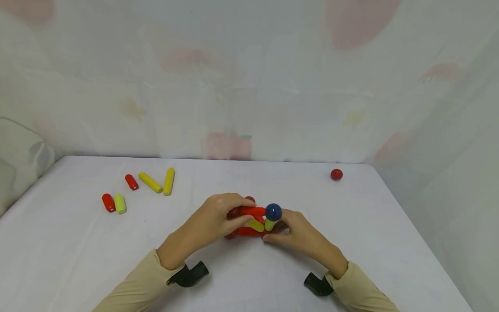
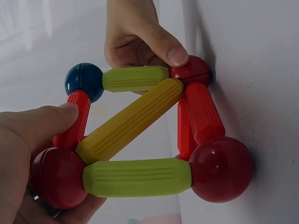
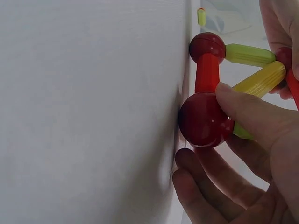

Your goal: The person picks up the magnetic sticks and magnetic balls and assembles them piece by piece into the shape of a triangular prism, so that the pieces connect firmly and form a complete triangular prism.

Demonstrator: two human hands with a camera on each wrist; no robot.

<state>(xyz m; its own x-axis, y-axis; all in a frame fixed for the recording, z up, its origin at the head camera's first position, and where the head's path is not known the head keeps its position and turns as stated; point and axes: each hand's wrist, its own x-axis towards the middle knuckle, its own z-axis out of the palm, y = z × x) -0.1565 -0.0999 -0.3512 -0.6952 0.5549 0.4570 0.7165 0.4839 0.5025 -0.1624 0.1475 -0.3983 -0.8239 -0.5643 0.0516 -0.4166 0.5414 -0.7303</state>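
Note:
A frame of rods and balls stands on the table between the hands. Its blue ball (image 1: 273, 212) is at the upper right, joined to a red rod (image 2: 78, 119) and a green rod (image 2: 135, 78). A yellow rod (image 2: 131, 120) slants across the near side. My left hand (image 1: 208, 225) grips an upper red ball (image 2: 58, 178), its thumb on the red rod. My right hand (image 1: 306, 236) holds a lower red ball (image 3: 205, 120) with its thumb against it. Another red ball (image 2: 222, 169) rests at the lower left corner in the head view.
At the back left of the white table (image 1: 70, 242) lie two yellow rods (image 1: 150, 182), two red rods (image 1: 131, 182) and a short green rod (image 1: 120, 203). A loose red ball (image 1: 336, 174) sits at the back right. A patterned cloth (image 1: 249, 86) hangs behind the table.

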